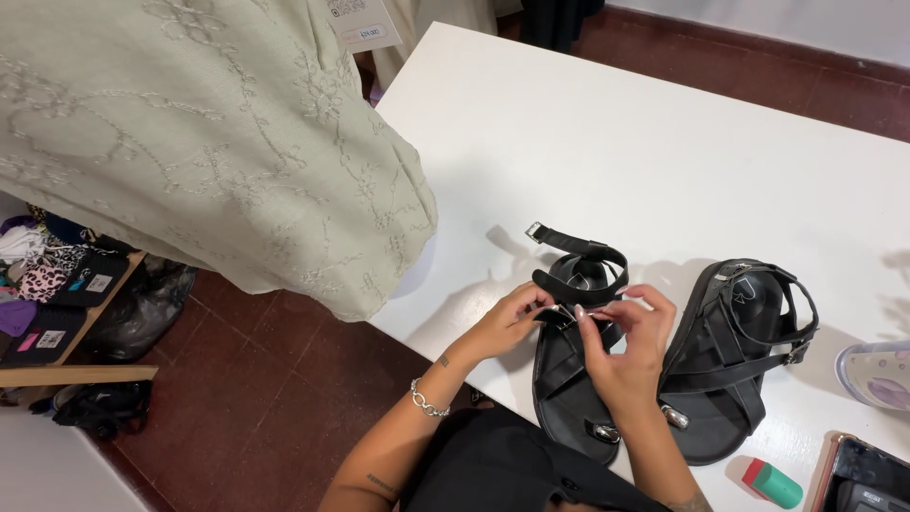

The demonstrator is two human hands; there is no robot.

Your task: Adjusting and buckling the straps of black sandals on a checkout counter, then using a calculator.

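Note:
Two black strappy sandals lie on a white table. My left hand and my right hand meet over the left sandal, pinching a small silver buckle on one of its straps. Its ankle strap loops upward, loose end pointing far-left. The right sandal rests beside it, untouched, straps buckled. A silver chain bracelet circles my left wrist.
A pale green embroidered garment hangs over the table's left corner. A red and green small object and a phone lie at the near right edge, with a translucent object nearby. Folded clothes sit on a low shelf at left.

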